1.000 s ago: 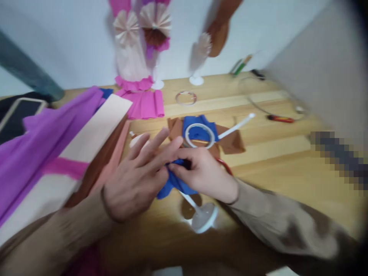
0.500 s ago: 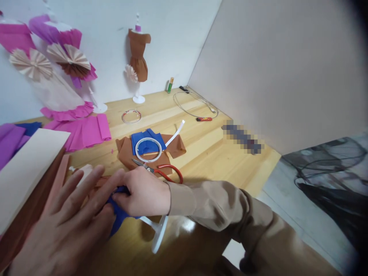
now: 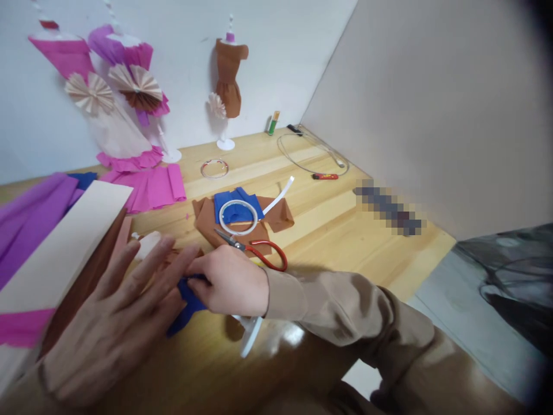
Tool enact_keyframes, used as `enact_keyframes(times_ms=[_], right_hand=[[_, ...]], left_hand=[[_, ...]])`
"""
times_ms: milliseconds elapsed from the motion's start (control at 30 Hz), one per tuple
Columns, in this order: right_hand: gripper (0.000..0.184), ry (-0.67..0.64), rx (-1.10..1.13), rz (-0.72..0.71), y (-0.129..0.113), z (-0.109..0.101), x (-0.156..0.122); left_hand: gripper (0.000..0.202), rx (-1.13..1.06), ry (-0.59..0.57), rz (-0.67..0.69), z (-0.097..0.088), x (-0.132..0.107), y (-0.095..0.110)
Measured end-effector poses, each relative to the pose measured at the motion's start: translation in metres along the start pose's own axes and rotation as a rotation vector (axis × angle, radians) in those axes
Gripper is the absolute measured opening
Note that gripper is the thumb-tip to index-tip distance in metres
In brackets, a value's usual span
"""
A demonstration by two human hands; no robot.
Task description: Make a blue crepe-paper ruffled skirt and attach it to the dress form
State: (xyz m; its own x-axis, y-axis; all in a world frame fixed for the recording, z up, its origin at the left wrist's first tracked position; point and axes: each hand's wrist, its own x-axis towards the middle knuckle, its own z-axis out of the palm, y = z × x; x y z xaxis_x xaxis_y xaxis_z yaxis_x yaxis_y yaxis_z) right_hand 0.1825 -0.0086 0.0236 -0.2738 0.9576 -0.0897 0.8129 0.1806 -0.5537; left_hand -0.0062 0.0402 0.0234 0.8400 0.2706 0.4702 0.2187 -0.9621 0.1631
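Note:
A small dress-form mannequin lies on its side under my hands, its white base sticking out to the right. Blue crepe paper and some brown paper are around its body, mostly hidden by my fingers. My left hand is spread over the form, fingers stretched out and resting on it. With thumb and finger together, my right hand pinches the blue crepe paper close to the left fingertips. Just beyond my right hand lie red-handled scissors.
Behind the scissors, a roll of white tape sits on blue and brown paper pieces. Paper sheets are piled at left. Dressed mannequins stand along the wall. A cable, a red cutter and a glue bottle lie farther back.
The whole view has shifted, so the table and mannequins appear farther right. Both hands keep nearly the same pose on the form, the right still pinching the blue paper.

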Motion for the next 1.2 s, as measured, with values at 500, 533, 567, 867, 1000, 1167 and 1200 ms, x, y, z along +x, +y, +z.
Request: enact_keyframes(times_ms=[500,533,567,867,1000,1167,1200], right_hand=[[0.021,0.302,0.113,-0.188,0.005,0.03,-0.008],[0.02,0.3,0.105,-0.174,0.005,0.029,-0.008],[0.019,0.296,0.094,-0.151,0.004,0.029,-0.007],[0.017,0.244,0.132,-0.026,0.005,0.025,-0.004],[0.021,0.255,0.162,-0.042,0.006,0.025,-0.004],[0.019,0.228,0.118,0.041,0.006,0.023,-0.002],[0.017,0.219,0.108,0.059,0.007,0.023,-0.002]], left_hand=[[0.022,0.267,-0.139,-0.526,0.005,0.0,0.015],[0.018,0.257,-0.131,-0.521,0.006,0.0,0.015],[0.014,0.246,-0.119,-0.513,0.007,-0.001,0.014],[0.021,0.017,-0.019,-0.246,0.005,-0.006,0.011],[0.017,0.085,-0.046,-0.152,0.01,-0.006,0.01],[0.007,0.186,-0.032,-0.157,0.013,-0.01,0.009],[0.007,0.194,-0.012,-0.172,0.013,-0.011,0.009]])
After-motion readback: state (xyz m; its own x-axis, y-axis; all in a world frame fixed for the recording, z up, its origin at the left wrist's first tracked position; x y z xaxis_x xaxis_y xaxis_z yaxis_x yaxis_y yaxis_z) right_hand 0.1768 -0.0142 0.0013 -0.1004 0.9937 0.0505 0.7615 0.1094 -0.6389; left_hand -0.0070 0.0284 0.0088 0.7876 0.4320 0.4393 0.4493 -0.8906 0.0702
